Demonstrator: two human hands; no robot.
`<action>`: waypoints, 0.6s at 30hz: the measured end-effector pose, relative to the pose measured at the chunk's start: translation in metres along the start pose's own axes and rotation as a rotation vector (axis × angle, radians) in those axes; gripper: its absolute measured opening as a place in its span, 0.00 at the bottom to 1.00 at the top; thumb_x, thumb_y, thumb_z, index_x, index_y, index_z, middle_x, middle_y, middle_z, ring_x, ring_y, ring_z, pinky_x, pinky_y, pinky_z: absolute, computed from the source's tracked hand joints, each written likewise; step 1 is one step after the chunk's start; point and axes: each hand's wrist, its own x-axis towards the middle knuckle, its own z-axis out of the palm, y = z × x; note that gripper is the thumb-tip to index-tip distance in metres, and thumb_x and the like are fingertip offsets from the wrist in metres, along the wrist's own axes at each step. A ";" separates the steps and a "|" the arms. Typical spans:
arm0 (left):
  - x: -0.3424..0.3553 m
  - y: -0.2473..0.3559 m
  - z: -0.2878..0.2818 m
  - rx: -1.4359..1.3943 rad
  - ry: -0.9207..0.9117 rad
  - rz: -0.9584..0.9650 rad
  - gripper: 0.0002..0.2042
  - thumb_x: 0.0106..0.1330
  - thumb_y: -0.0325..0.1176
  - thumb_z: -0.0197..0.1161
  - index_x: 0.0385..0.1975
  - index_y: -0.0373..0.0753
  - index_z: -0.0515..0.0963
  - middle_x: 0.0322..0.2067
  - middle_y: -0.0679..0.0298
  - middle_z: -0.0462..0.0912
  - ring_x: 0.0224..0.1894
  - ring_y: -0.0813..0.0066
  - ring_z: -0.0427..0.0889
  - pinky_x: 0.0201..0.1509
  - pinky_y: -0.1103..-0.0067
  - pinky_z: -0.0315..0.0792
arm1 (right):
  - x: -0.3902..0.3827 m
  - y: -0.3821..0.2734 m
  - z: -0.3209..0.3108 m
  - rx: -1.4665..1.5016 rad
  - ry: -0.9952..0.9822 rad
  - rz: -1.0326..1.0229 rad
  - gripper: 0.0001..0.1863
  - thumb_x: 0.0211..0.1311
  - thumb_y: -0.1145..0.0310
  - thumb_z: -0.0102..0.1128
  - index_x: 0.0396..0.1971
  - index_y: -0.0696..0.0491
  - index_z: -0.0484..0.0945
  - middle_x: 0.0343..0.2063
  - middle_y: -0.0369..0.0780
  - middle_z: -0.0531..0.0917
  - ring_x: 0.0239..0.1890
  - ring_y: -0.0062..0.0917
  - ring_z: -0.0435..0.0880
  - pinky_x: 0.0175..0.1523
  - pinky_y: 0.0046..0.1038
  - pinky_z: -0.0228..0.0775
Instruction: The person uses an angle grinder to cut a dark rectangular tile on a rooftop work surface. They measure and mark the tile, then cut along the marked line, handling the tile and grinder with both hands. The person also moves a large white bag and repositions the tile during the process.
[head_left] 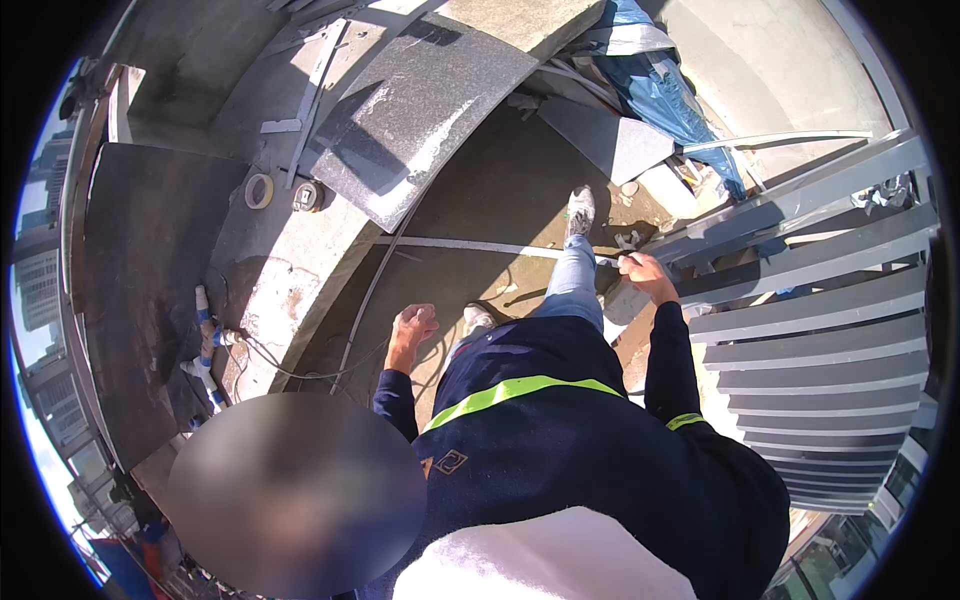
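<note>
My left hand (412, 330) is beside my body, its fingers curled; I cannot make out whether anything is in them. A thin grey cable (320, 377) passes near it. My right hand (645, 275), also curled, is beside grey metal slats (790, 275); whether it holds or touches anything is unclear. My legs in jeans (572, 280) are below me, one shoe (580, 210) forward on the dusty floor (480, 180), where a pale narrow strip (470, 245) lies crosswise.
A curved concrete ledge (310, 290) bears a stone slab (420, 130), tape roll (258, 190) and tape measure (308, 197). Left are a dark panel (140, 300) and taped pipes (207, 330). Ahead right lie a grey board (605, 135) and blue sheeting (680, 110). A blurred patch covers the lower left.
</note>
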 end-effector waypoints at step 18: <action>0.480 0.274 0.515 0.324 -0.247 -0.110 0.20 0.79 0.44 0.65 0.59 0.34 0.84 0.45 0.63 0.90 0.44 0.75 0.91 0.48 0.76 0.83 | 0.569 0.076 -0.339 0.726 0.127 0.767 0.43 0.74 0.35 0.53 0.72 0.57 0.71 0.72 0.65 0.70 0.72 0.69 0.72 0.72 0.65 0.70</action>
